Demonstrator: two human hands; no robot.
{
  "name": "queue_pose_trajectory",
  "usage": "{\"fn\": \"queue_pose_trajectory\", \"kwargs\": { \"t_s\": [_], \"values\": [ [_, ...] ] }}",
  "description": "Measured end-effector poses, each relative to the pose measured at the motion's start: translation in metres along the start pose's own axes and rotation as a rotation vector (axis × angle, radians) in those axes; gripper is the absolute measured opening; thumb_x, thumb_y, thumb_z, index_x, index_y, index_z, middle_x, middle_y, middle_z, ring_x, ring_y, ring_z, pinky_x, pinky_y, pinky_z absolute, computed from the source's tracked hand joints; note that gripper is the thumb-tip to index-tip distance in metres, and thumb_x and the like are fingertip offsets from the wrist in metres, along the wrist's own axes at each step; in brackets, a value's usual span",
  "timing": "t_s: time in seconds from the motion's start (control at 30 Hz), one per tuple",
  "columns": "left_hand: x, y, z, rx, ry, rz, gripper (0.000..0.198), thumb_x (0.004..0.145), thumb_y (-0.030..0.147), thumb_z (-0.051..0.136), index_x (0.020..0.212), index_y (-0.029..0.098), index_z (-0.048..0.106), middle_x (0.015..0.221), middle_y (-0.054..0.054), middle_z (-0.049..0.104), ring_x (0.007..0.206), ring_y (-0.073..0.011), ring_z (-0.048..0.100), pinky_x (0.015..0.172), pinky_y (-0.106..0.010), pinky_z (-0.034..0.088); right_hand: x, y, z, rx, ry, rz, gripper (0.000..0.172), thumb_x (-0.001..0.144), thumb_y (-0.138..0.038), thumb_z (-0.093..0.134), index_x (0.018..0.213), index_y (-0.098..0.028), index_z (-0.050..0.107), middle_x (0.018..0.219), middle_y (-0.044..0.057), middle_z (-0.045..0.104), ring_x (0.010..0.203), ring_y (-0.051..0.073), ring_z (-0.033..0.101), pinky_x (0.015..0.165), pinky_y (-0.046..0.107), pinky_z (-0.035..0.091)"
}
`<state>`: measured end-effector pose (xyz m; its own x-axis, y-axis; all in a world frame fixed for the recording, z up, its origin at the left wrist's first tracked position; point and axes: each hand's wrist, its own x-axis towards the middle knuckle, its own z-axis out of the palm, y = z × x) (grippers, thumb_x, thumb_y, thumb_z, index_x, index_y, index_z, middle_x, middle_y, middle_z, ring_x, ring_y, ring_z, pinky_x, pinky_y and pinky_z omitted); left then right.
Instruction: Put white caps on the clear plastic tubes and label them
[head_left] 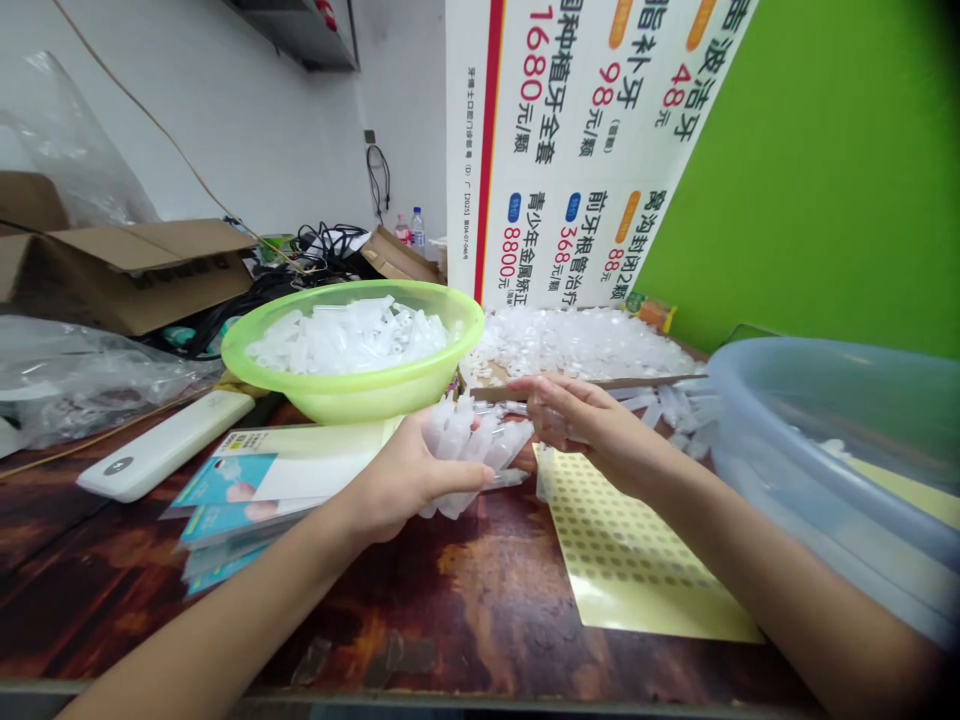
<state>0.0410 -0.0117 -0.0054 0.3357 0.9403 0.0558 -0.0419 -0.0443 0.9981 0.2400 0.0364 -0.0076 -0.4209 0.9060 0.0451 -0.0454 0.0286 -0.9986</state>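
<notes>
A yellow sticker sheet (630, 560) is seen nearest on the dark wooden table (465, 600). Just beyond it, a bundle of clear plastic tubes (469, 445) is clasped in the left hand (405, 480), fanning out from the palm toward 1 o'clock. The right hand (600, 430) is held at the bundle's 3 o'clock; whether its fingers pinch anything cannot be told. Farther off, at 11 o'clock, a green bowl (360, 395) is heaped with tubes.

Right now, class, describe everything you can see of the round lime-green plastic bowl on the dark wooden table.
The round lime-green plastic bowl is translucent, glossy and wide-rimmed. It stands upright on the dark wooden table, heaped with small clear plastic tubes. Its base meets a pale yellow sheet. The left hand, holding more such tubes, is just in front.
</notes>
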Motion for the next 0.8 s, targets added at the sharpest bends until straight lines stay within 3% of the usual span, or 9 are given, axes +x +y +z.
{"fn": "queue_pose_trajectory", "kwargs": {
  "t_s": [0.17,0.3,0.47,0.63,0.8],
  "values": [
    [0.001,0.001,-0.002,0.069,0.051,0.017,0.019,0.063,0.013,0.072,0.080,0.016,0.062,0.070,0.003,0.063,0.062,-0.0101,0.056,0.058,-0.020,0.043,-0.005,-0.003,0.004,0.060,-0.075,-0.029,0.027,0.080,-0.040,0.067,0.084,-0.021,0.049,0.061,-0.007,0.047,0.050,0.006,0.038,0.050,0.021,0.027],
    [0.000,0.006,-0.003,0.195,0.103,0.050,0.023,0.061,0.013,0.072,0.080,0.017,0.059,0.071,0.005,0.061,0.065,-0.0110,0.056,0.061,-0.021,0.045,-0.002,0.001,0.004,0.054,-0.119,-0.153,0.021,0.079,-0.038,0.068,0.086,-0.020,0.059,0.062,-0.004,0.057,0.049,0.007,0.040,0.048,0.022,0.027],
    [-0.001,0.010,-0.002,0.251,0.114,0.085,0.023,0.062,0.014,0.072,0.079,0.018,0.056,0.072,0.004,0.061,0.065,-0.0122,0.057,0.063,-0.023,0.046,0.001,0.008,0.005,0.001,-0.087,-0.147,0.021,0.070,-0.035,0.074,0.084,-0.020,0.069,0.062,-0.003,0.057,0.047,0.007,0.040,0.048,0.023,0.033],
    [-0.003,0.009,-0.005,0.378,0.125,0.115,0.024,0.064,0.015,0.070,0.083,0.017,0.054,0.076,0.003,0.059,0.068,-0.0126,0.056,0.063,-0.022,0.044,-0.003,0.002,0.003,-0.249,-0.129,-0.150,0.023,0.079,-0.036,0.067,0.095,-0.019,0.066,0.073,0.001,0.063,0.055,0.010,0.051,0.052,0.024,0.040],
    [-0.006,0.010,-0.006,0.567,0.106,0.167,0.021,0.068,0.013,0.064,0.086,0.017,0.054,0.077,0.003,0.058,0.068,-0.0127,0.054,0.061,-0.022,0.041,-0.011,-0.007,0.002,-0.665,-0.171,-0.463,0.017,0.089,-0.030,0.057,0.103,-0.021,0.060,0.102,0.007,0.065,0.088,0.018,0.060,0.075,0.029,0.046]
  ]
}}
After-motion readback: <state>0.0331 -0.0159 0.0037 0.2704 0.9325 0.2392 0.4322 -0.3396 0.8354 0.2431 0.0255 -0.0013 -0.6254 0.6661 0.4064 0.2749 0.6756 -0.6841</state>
